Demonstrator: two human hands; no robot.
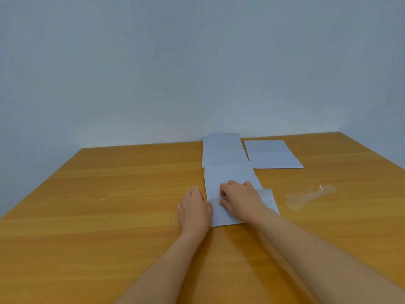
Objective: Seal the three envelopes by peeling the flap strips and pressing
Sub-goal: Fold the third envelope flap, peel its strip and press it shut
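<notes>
Three pale blue envelopes lie on the wooden table (109, 216). The nearest envelope (232, 174) lies under both hands. My left hand (194, 207) rests flat on its left edge and holds it down. My right hand (238, 197) lies across its middle, with the fingertips pinched on a thin translucent strip (213, 199) at the flap. A second envelope (221, 150) lies just behind it, against the wall. The third envelope (271, 154) lies to the right of that one, flat and untouched.
A crumpled clear strip (311, 194) lies loose on the table right of the nearest envelope. A small pale fleck (102, 199) sits on the wood at the left. A grey-blue wall rises along the table's far edge.
</notes>
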